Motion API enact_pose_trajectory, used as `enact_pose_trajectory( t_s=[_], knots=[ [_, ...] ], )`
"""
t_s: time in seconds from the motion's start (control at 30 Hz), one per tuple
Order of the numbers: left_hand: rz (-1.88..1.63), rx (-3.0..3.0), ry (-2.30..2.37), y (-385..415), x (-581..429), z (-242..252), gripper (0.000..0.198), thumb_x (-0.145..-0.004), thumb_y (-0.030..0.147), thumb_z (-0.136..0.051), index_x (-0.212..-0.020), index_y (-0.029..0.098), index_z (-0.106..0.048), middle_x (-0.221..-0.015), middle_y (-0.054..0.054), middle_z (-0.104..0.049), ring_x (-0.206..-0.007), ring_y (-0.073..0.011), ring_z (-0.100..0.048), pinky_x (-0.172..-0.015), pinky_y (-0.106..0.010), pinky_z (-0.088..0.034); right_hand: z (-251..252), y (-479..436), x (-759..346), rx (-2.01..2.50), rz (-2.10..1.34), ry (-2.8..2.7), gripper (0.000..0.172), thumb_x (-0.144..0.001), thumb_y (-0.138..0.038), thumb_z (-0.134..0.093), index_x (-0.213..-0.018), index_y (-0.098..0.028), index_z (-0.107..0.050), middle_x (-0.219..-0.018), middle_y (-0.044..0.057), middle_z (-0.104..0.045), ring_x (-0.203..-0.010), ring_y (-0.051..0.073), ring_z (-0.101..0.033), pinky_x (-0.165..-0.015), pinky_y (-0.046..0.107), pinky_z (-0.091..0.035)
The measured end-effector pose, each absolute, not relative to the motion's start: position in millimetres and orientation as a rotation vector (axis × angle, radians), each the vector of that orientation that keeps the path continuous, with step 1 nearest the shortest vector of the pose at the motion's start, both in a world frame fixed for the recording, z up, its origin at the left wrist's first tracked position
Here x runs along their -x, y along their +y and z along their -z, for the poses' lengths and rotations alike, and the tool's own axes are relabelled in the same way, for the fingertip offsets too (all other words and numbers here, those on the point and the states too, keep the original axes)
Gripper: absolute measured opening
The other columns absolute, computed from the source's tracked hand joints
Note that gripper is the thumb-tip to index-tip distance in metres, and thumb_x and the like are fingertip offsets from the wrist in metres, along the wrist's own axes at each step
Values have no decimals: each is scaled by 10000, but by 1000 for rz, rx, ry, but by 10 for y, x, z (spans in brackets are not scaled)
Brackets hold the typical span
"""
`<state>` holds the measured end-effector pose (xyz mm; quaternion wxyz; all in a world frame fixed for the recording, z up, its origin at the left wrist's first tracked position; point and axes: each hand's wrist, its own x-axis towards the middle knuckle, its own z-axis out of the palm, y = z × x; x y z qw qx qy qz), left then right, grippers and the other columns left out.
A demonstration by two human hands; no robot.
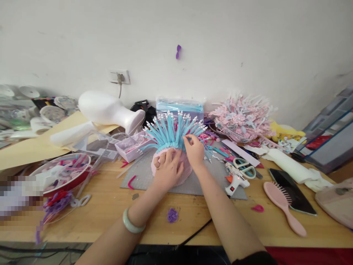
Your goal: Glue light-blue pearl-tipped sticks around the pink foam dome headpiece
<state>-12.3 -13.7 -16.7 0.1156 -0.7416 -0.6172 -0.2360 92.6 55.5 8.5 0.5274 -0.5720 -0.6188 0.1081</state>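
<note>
In front of me a fan of blue fuzzy stems (pixel 167 129), tipped with white pearl-like beads, stands up from a round pale pink base (pixel 187 172). My left hand (pixel 168 168) lies on the base with its fingers stretched out and a little apart, just below the stems' gathered lower ends. At the right side of the fan, my right hand (pixel 195 150) is closed in a pinch around a blue stem; the fingertips partly hide the exact spot. A grey mat (pixel 143 177) lies under the piece.
A glue gun (pixel 236 184) and scissors (pixel 245 167) lie right of the mat, with a pink hairbrush (pixel 281 200) and phone (pixel 292 191) beyond. Behind stand a white foam head (pixel 103 108) and a pink flowery piece (pixel 244 117). A red-sided basin (pixel 64 182) of scraps sits left.
</note>
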Motion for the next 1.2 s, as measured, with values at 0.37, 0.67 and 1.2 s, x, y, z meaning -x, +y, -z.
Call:
enact_pose_trajectory(
  t_s=[0.37,0.67,1.2],
  knots=[
    [718,2170,-1803,-131,125,183,433,-826,313,-405,-1252,271,-467,-1249,-90,-467,-1094,-274,-411,-925,-437,-257,-77,544,-928,1351,-248,-1477,205,-789,-360,-502,-778,-196,-626,-575,-27,-534,-532,126,-457,-561,235,-325],
    [717,2149,-1796,-123,124,202,449,-831,329,-396,-1271,257,-453,-1248,-91,-478,-1093,-277,-418,-907,-425,-268,-103,540,-929,1404,-218,-1451,257,-812,-376,-459,-884,-185,-614,-586,-16,-547,-551,141,-484,-569,242,-335],
    [708,2226,-1790,-138,138,150,448,-830,311,-396,-1269,239,-446,-1216,-99,-475,-1074,-263,-413,-868,-406,-293,-408,765,-873,1307,-430,-1333,176,-748,-341,-500,-676,-185,-538,-495,-59,-414,-469,113,-373,-489,232,-270]
  ],
)
